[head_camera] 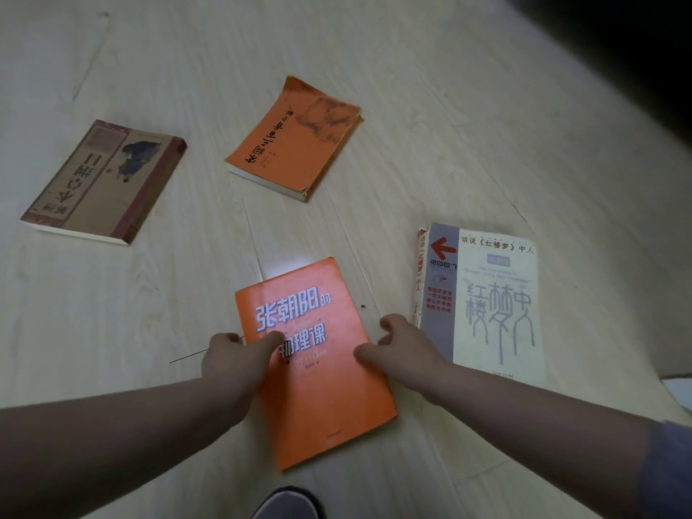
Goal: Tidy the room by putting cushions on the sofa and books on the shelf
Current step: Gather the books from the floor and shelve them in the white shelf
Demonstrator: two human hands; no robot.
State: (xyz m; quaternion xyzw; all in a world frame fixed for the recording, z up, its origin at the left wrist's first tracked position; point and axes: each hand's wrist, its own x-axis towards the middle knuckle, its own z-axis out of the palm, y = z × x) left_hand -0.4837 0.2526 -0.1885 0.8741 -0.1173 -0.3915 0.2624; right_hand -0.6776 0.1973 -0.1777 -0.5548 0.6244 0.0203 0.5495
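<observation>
Several books lie on the pale wooden floor. Nearest me is a bright orange book [318, 391] with white characters on its cover. My left hand [236, 359] grips its left edge, thumb lying over the cover. My right hand [400, 346] grips its right edge, thumb on the cover and fingers curled at the side. A white and grey book [494, 305] with a red arrow lies just right of it. Farther off lie a second orange book [296, 138] and a brown book [106, 181] at the left. No cushions, sofa or shelf are in view.
The wooden floor [412, 106] stretches away behind the books. A dark shoe tip [286, 503] shows at the bottom edge below the near orange book. The upper right corner is dark shadow.
</observation>
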